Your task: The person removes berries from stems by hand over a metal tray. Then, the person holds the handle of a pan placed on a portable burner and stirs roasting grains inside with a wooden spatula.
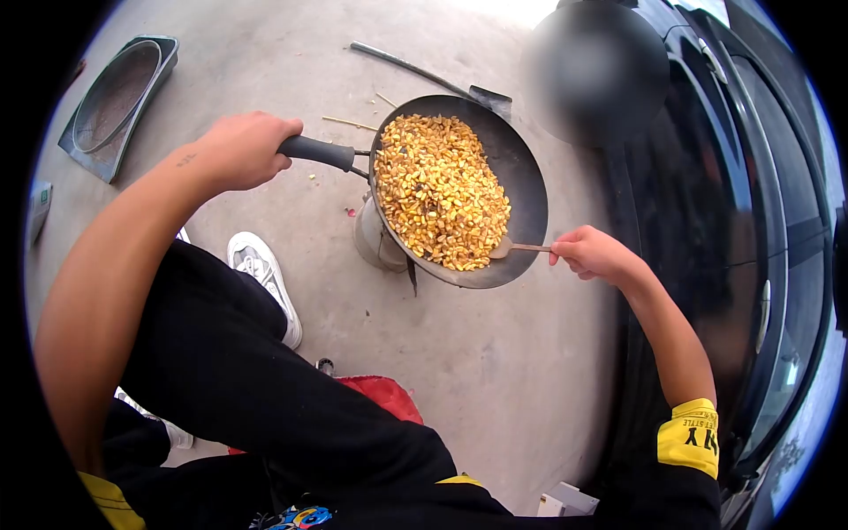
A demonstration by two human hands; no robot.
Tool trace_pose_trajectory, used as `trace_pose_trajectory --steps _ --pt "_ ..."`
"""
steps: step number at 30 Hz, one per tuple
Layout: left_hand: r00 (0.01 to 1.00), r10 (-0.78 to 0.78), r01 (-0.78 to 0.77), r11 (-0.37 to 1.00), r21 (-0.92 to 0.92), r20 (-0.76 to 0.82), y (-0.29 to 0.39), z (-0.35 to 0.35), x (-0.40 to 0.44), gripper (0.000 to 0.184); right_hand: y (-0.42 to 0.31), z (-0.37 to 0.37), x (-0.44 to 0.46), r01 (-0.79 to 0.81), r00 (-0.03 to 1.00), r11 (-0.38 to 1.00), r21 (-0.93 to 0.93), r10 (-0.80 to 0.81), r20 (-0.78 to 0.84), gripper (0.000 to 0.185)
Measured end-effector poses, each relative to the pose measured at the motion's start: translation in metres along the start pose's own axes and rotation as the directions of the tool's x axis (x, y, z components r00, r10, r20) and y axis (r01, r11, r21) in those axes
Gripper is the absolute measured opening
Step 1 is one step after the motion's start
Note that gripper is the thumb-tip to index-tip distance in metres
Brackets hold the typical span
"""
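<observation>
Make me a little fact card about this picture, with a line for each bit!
Left hand: gripping the pan handle
Right hand: holding a brown spatula, blade in the pan
Pan: black, round, above a pale stand
In the pan: heaped yellow and brown kernels
Beyond the pan: long-handled shovel on the ground
Picture's right side: dark car

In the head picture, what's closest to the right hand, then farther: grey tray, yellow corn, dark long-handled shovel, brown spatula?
From the right hand:
1. Brown spatula: held in it.
2. Heap of yellow corn kernels: left of the hand, in the round black pan.
3. Dark long-handled shovel: on the floor beyond the pan.
4. Grey tray: on the floor, far left.
</observation>
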State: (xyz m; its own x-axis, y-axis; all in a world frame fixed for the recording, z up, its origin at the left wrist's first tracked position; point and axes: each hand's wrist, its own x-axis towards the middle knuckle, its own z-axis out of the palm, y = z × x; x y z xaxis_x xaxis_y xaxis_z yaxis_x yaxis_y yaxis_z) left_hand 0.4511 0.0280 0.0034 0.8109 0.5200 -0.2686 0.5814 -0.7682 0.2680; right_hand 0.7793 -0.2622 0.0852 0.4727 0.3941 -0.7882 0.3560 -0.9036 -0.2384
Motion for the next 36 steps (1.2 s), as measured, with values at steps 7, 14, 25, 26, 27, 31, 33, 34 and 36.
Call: trace_pose_trajectory --steps 7,14,25,26,27,31,33,34,36 --pt "1.0 -0.005 0.006 0.999 0.038 -0.004 0.001 -0.001 -0.001 0.018 -0.029 0.065 0.056 0.086 0.979 0.763 0.64 -0.185 0.088 0.019" --pt "1.0 0.002 -0.001 0.999 0.043 -0.02 0.002 0.0 0.001 0.018 -0.038 0.013 0.013 -0.027 0.965 0.642 0.766 -0.184 0.188 0.02" --pt "1.0 -0.007 0.007 1.0 0.026 -0.01 0.004 -0.001 0.0 0.017 -0.013 0.042 -0.018 -0.137 0.971 0.923 0.36 0.053 0.235 0.021" --pt "1.0 -0.007 0.007 1.0 0.026 -0.01 0.004 -0.002 0.0 0.017 -0.019 0.055 -0.012 -0.116 0.972 0.884 0.454 0.007 0.235 0.021" --pt "1.0 -0.005 0.005 1.0 0.02 -0.009 0.005 -0.002 -0.001 0.017 -0.027 0.069 -0.006 -0.095 0.972 0.837 0.539 -0.039 0.232 0.021" --pt "1.0 0.016 -0.015 1.0 0.023 -0.01 0.002 0.0 -0.001 0.017 -0.054 0.096 0.029 -0.093 0.968 0.604 0.792 -0.132 0.214 0.019" --pt "1.0 0.011 -0.011 1.0 0.021 -0.006 0.001 0.002 0.0 0.017 -0.058 0.094 0.045 -0.221 0.942 0.259 0.94 -0.193 0.275 0.014" --pt "1.0 0.004 -0.004 1.0 0.018 -0.01 0.0 0.001 0.0 0.017 -0.055 0.095 0.047 -0.223 0.941 0.262 0.939 -0.193 0.277 0.014" --pt "1.0 -0.017 0.017 1.0 0.016 0.009 0.002 -0.003 0.001 0.017 -0.042 0.085 0.042 -0.293 0.921 0.054 0.955 -0.254 0.297 0.014"
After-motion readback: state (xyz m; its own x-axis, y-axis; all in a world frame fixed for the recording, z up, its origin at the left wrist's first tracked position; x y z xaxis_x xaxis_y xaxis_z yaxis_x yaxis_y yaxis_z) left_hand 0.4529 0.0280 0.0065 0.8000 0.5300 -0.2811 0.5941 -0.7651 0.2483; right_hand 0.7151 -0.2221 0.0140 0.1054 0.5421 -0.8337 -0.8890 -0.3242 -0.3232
